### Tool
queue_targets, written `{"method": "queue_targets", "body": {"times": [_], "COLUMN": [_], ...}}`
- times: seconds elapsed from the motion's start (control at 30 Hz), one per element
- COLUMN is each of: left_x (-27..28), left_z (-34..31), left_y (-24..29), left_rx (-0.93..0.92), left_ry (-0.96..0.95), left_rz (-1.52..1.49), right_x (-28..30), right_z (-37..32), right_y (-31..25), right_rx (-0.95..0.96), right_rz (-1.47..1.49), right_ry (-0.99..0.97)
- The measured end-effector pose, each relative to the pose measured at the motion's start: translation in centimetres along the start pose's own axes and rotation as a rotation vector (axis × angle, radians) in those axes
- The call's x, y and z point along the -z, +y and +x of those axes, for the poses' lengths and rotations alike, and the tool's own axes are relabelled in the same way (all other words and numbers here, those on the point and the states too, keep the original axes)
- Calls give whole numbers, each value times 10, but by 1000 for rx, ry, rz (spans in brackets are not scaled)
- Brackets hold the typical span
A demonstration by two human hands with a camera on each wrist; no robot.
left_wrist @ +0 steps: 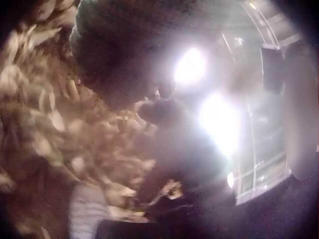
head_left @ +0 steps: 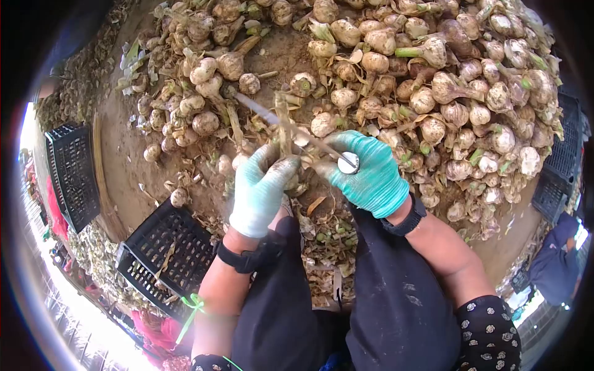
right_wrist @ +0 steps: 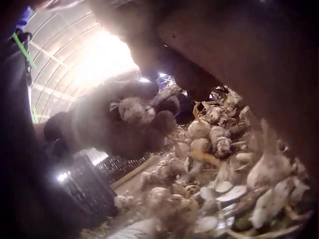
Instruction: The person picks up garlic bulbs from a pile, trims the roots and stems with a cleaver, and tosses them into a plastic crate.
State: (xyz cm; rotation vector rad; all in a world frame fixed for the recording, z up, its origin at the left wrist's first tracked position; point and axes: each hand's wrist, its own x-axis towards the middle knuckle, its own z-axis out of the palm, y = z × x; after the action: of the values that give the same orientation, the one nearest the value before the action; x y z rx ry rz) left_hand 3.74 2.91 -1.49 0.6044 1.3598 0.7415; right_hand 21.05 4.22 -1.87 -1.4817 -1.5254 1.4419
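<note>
My left hand [head_left: 260, 188], in a pale teal glove, holds a garlic bulb whose dry stem [head_left: 283, 123] points up between thumb and fingers. In the right wrist view the bulb [right_wrist: 137, 110] shows at that hand's fingers. My right hand [head_left: 371, 176], gloved in brighter green, grips a slim tool with a round white end [head_left: 348, 162]. A long narrow shaft, partly blurred, reaches from this hand up and left, overlapping the stem in the head view. The tool's exact kind I cannot tell. The left wrist view is dark and blurred.
Garlic with stems lies in a big pile [head_left: 455, 114] at the right and a smaller heap [head_left: 204, 123] at the left. Trimmings [head_left: 328, 241] cover the ground between my legs. Black crates [head_left: 167, 247] stand at both sides. Another person [head_left: 554, 260] is at the far right.
</note>
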Motion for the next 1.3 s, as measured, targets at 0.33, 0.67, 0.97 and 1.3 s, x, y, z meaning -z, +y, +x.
{"method": "queue_targets", "body": {"times": [0.33,0.67,0.97,1.3], "left_x": [8,-27,-18,-46], "left_z": [17,145,109,94], "left_y": [46,20,31,-14], "left_rx": [-358,195,-53,-412], "left_ry": [88,24,-88,-174], "left_rz": [17,687,47,1451], "right_x": [21,39,47,55], "right_z": [-4,-11,-21,-31], "right_y": [49,41,57,60], "right_rx": [-297,-322,-329,-399], "right_rz": [-98,107,95,264], "right_ry": [162,282,355,471]}}
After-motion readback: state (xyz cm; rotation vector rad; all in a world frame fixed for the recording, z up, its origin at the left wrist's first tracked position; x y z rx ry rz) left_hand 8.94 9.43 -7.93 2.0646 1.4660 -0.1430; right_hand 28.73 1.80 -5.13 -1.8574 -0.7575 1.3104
